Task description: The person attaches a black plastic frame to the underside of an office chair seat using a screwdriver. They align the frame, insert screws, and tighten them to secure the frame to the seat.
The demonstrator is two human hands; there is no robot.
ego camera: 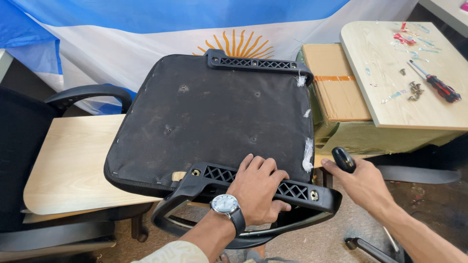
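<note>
- fingers (263, 168) of the left hand (256, 192) lay curled over the black plastic armrest bracket (253, 182) on the near edge of the upturned chair seat (214, 117), pressing it flat rather than gripping around it.
- right hand (363, 182) was closed around a black screwdriver handle (343, 159), just right of the seat's near corner.
- chair seat lay underside up on a pale wooden board (68, 165), its near edge overhanging the board.
- it looked bulky and stiff, padded under thin dusty fabric, probably middling in weight; the rigid brackets at the near and far (256, 62) edges seemed the soundest places to take hold, since the torn fabric would likely slip.
- another chair's armrest (90, 95) crowded the left side.
- to the right stood a cardboard box (334, 80) and a table (414, 107) bearing loose screws (414, 90) and a red screwdriver (436, 83).
- a flag (146, 39) hung behind.
</note>
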